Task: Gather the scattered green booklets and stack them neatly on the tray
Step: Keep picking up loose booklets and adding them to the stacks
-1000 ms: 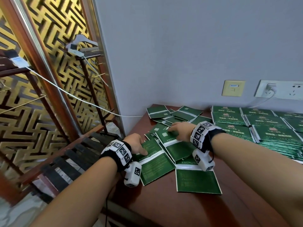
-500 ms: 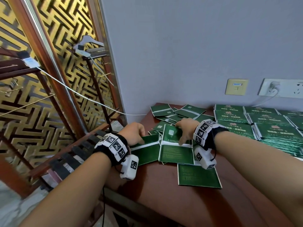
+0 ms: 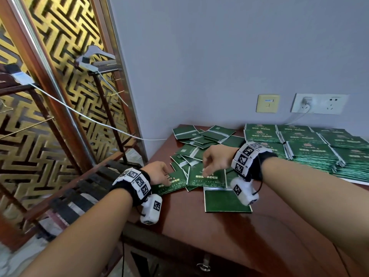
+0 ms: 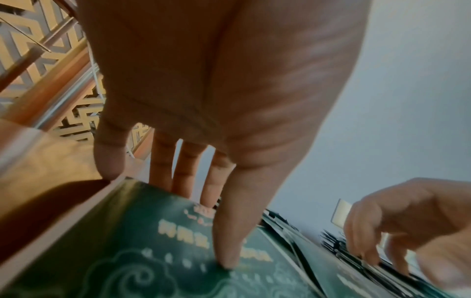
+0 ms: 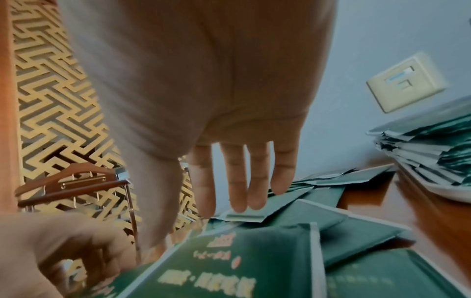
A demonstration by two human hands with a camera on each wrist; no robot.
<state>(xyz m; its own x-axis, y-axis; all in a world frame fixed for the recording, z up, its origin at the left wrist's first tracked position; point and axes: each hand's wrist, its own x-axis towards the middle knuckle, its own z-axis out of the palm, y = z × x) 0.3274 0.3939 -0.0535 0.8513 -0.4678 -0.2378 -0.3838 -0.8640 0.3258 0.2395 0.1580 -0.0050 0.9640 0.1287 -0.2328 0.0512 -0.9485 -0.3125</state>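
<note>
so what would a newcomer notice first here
A mess of scattered green booklets covers the far left corner of the table, where the left hand pinches one booklet and the right hand hovers open. Neat green stacks fill the tray at right.

Gold lattice screen (image 3: 60, 47), dark wooden rack (image 3: 108, 116), white cable (image 3: 155, 139), beige wall plate (image 3: 267, 103) beside white socket (image 3: 319, 103).

I'm in a furnished indoor room, hotel or office, hard to call. Gold fretwork screen (image 3: 40, 126) in a wooden frame on my left, grey wall (image 3: 219, 56) ahead with a power socket panel (image 3: 319, 103) and data plate (image 3: 267, 103). A polished dark wooden surface (image 3: 219, 232) carries stacked green booklets (image 3: 319, 148).
</note>
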